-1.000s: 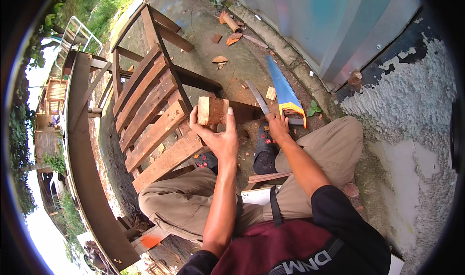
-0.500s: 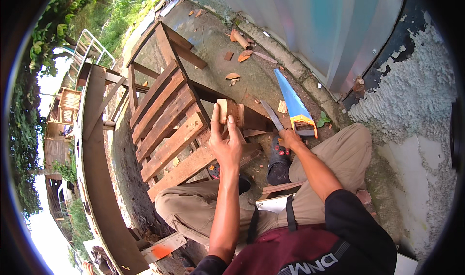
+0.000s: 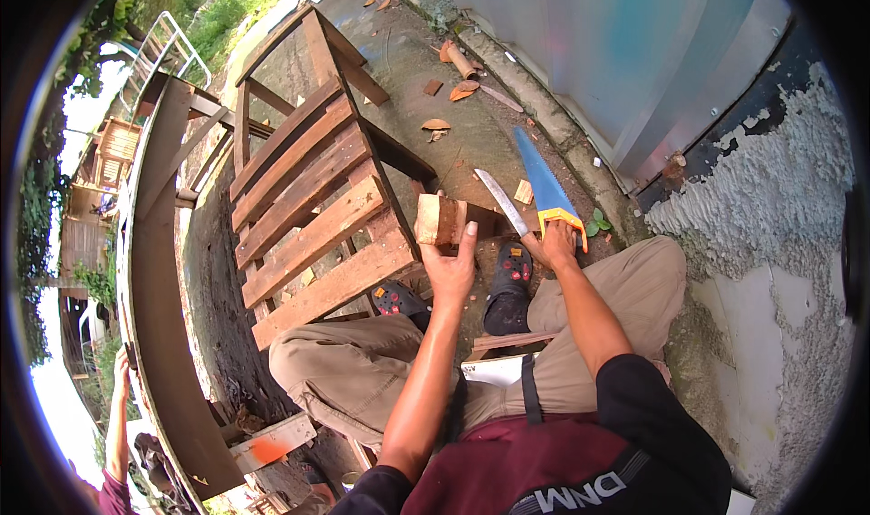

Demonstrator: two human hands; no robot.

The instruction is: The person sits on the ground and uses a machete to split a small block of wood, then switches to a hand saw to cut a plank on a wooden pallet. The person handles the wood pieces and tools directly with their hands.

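My left hand holds up a short wooden block, thumb on its right side and the other fingers mostly hidden behind it. My right hand is closed at the yellow handle of a hand saw with a blue blade. The saw lies on the ground, blade pointing away from me. Just left of that hand lies a knife, its handle beside my fingers. Left of the block stands a slatted wooden chair-like frame, tilted on the ground.
A small wood offcut and dry leaves lie on the concrete. On the right rises a metal sheet wall. A long brown board curves along the left. Another person's arm shows at the far left.
My right hand has let go of the knife and shifted right onto the saw's handle. My left hand, with the block, has come slightly lower and right. Another person's arm has appeared at left.
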